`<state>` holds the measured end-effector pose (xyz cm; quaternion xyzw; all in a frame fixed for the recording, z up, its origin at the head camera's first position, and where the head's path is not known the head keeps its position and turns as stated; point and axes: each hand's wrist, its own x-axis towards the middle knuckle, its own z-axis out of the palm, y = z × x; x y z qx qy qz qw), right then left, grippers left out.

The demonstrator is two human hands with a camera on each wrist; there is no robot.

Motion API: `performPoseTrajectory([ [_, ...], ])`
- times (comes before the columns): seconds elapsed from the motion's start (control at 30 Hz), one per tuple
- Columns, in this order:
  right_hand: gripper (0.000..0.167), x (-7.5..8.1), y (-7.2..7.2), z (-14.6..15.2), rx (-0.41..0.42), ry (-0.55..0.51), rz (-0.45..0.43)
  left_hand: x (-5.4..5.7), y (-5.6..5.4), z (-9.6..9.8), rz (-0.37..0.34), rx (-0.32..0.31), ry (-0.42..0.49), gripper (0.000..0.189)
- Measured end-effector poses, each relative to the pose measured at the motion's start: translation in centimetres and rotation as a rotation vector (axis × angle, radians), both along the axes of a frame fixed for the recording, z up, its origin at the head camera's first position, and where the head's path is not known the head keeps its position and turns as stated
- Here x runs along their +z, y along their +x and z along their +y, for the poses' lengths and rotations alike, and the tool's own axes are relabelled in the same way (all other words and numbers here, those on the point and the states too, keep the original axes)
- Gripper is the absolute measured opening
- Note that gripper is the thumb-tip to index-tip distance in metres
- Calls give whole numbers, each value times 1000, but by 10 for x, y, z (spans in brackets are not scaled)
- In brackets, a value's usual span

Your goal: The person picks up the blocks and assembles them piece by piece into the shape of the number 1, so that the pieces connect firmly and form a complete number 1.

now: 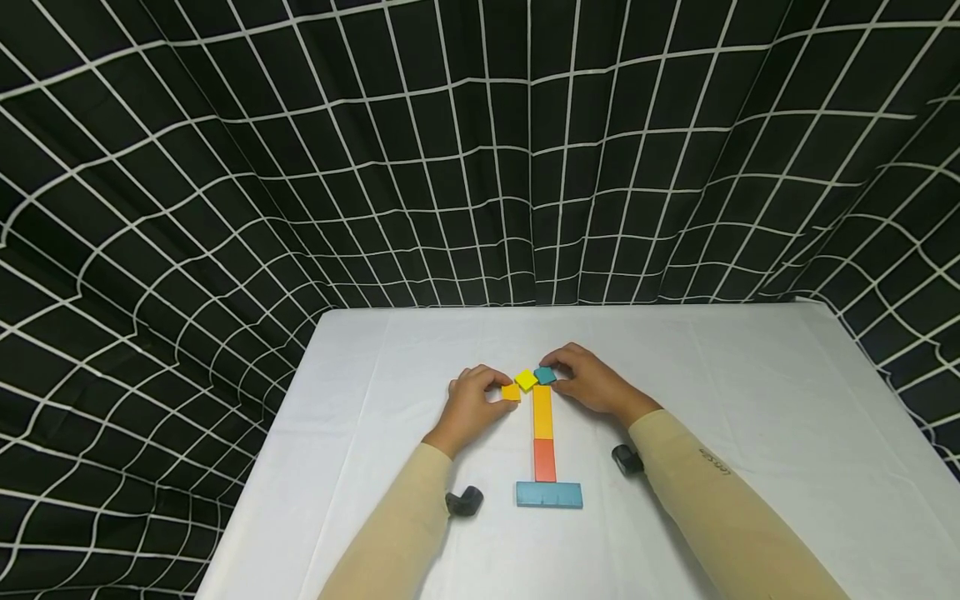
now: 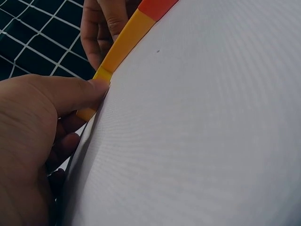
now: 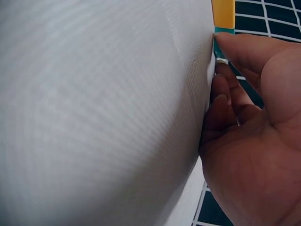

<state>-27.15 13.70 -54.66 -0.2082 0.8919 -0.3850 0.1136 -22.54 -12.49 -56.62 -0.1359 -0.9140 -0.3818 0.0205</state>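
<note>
My left hand (image 1: 471,407) pinches an orange square block (image 1: 511,392) between thumb and fingers, left of the row's top. In the left wrist view the thumb covers part of that block (image 2: 86,113). My right hand (image 1: 588,379) pinches a teal square block (image 1: 545,375), set at a slant. Between these two sits a tilted yellow square block (image 1: 527,380). Just below the teal block, a long orange block (image 1: 542,412) runs toward me. A red block (image 1: 544,460) follows it end to end, then a teal bar (image 1: 549,495) lies crosswise.
A white cloth covers the table (image 1: 360,467). Black curtains with a white grid (image 1: 420,167) stand behind and beside it. Dark curved wrist pieces (image 1: 465,502) stick out from both beige sleeves (image 1: 720,492).
</note>
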Motion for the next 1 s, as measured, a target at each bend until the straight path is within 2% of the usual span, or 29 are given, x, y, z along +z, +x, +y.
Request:
performPoseTrajectory([
  [0.57, 42, 1, 2, 1, -7, 35, -5, -1, -1, -2, -24, -9, 27, 36],
  [0.73, 46, 5, 5, 4, -6, 65, 11, 7, -2, -8, -36, -27, 28, 35],
  [1.0, 53, 13, 16, 17, -10, 160, 13, 27, -2, -31, -49, -34, -28, 36],
])
